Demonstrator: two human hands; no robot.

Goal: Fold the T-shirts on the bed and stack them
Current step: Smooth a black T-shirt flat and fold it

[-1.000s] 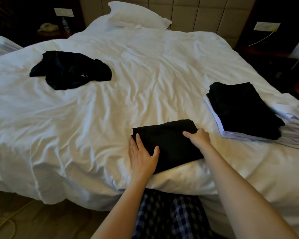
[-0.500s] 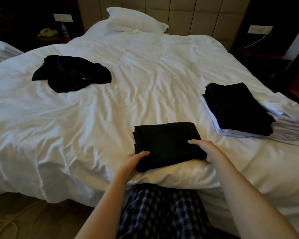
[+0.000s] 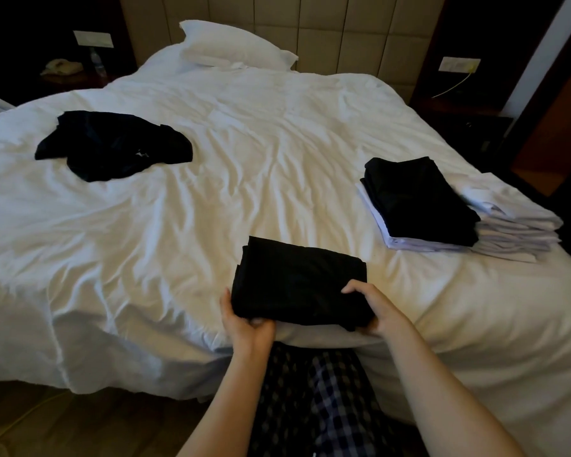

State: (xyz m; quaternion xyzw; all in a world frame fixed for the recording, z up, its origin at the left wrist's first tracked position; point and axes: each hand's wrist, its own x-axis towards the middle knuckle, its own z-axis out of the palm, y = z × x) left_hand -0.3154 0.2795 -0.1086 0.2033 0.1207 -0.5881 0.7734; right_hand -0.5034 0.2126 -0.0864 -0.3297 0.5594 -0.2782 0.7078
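1. Near the bed's (image 3: 244, 153) front edge lies a folded black shirt (image 3: 297, 278), a neat rectangle on the white cover, right before the person.
2. Left hand (image 3: 248, 328) grips the shirt's near left corner: the thumb runs up the left side and the fingers are curled under the cloth.
3. Right hand (image 3: 376, 311) grips the near right corner, with its fingers curled over the top of the cloth; the thumb is hidden.
4. Whether the shirt's near edge is lifted off the cover or rests on it cannot be told.
5. A stack (image 3: 419, 202) of folded shirts sits at the bed's right side, well apart from the held shirt: black ones on top, white ones under them.
6. Touching that stack on its right is a pile (image 3: 515, 225) of folded white garments.
7. A crumpled black shirt (image 3: 112, 145) lies unfolded at the far left of the bed, well apart from both hands.
8. A white pillow (image 3: 234, 47) rests at the head of the bed against a padded headboard (image 3: 327, 31).
9. Plaid trousers (image 3: 327, 397) show between the forearms, below the bed's edge.
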